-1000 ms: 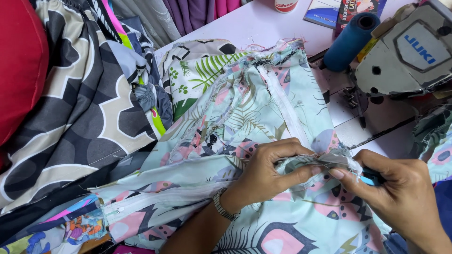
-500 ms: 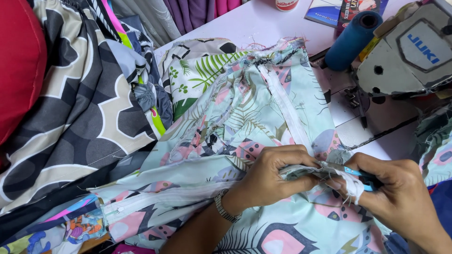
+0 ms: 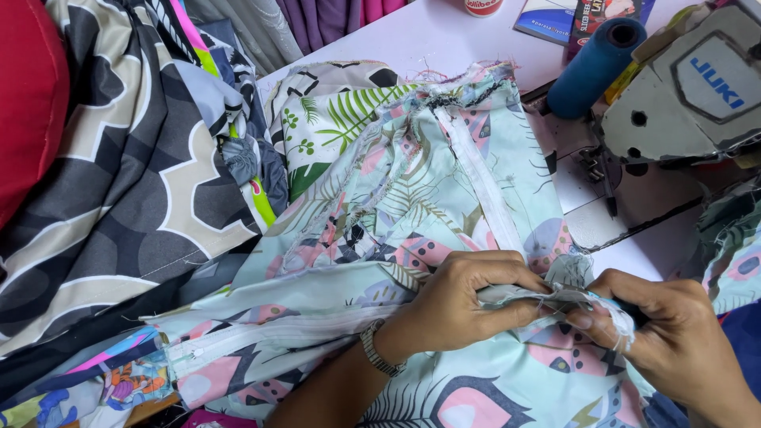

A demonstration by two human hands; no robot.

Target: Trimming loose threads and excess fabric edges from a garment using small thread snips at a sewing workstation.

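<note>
A red cushion [image 3: 28,95] fills the far left edge, with a grey patterned cloth [image 3: 135,182] draped beside it. At the bottom left lies a bright cartoon-print scrap [image 3: 119,384]. The pale leaf-print fabric [image 3: 412,206] spreads across the middle of the table [image 3: 412,36], a white zipper tape [image 3: 483,190] running down it and another strip along its lower left edge. The left hand [image 3: 460,305] (a metal watch [image 3: 376,357] at its wrist) pinches a bunched fold of this fabric, fingers closed over it. Just to the right, the right hand [image 3: 674,341] grips the same fold, thumb pressed on frayed threads; the two hands sit close together, nearly touching. Above them stand a blue thread cone [image 3: 590,67] and the grey sewing machine [image 3: 697,87].
</note>
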